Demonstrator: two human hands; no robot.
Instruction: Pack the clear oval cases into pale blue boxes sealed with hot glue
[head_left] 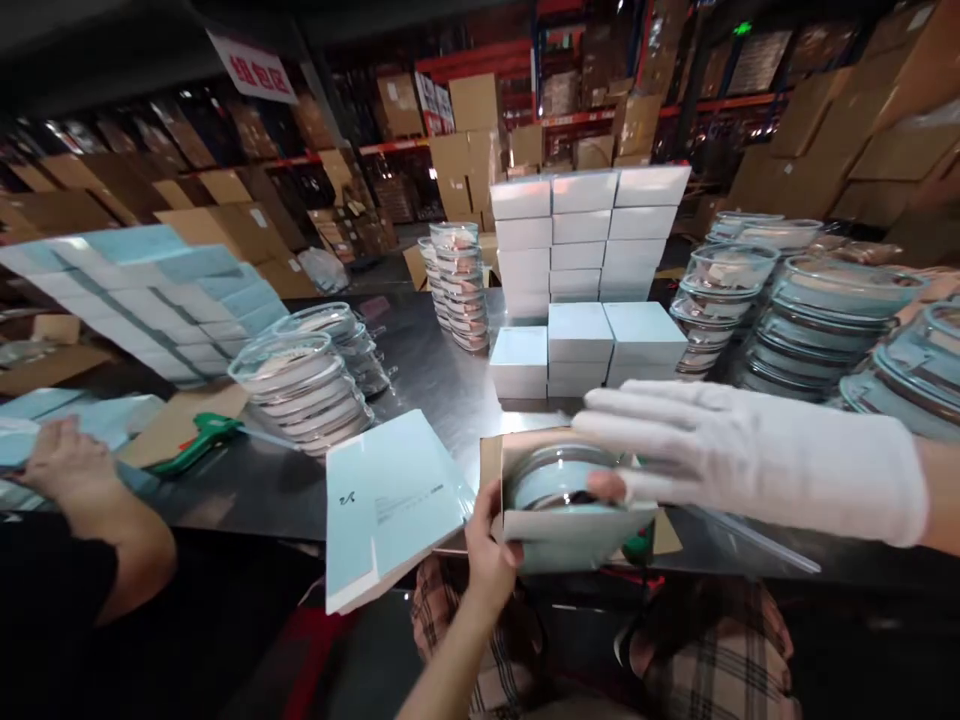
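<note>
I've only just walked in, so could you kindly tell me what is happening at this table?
A person's bare left hand steadies an open light-blue box, while the white-gloved right hand rests on the lidded glass dish sitting inside it. Closed boxes and stacked dishes crowd the steel table. A co-worker's hand rests at the left.

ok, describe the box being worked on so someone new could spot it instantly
Start at the steel table with its wall of stacked white boxes. Come to the near edge, straight below that stack: the open box sits between a bare left hand and a white-gloved right hand. Unlike the closed boxes around it, its flaps are open and a lidded glass container shows inside.
</note>
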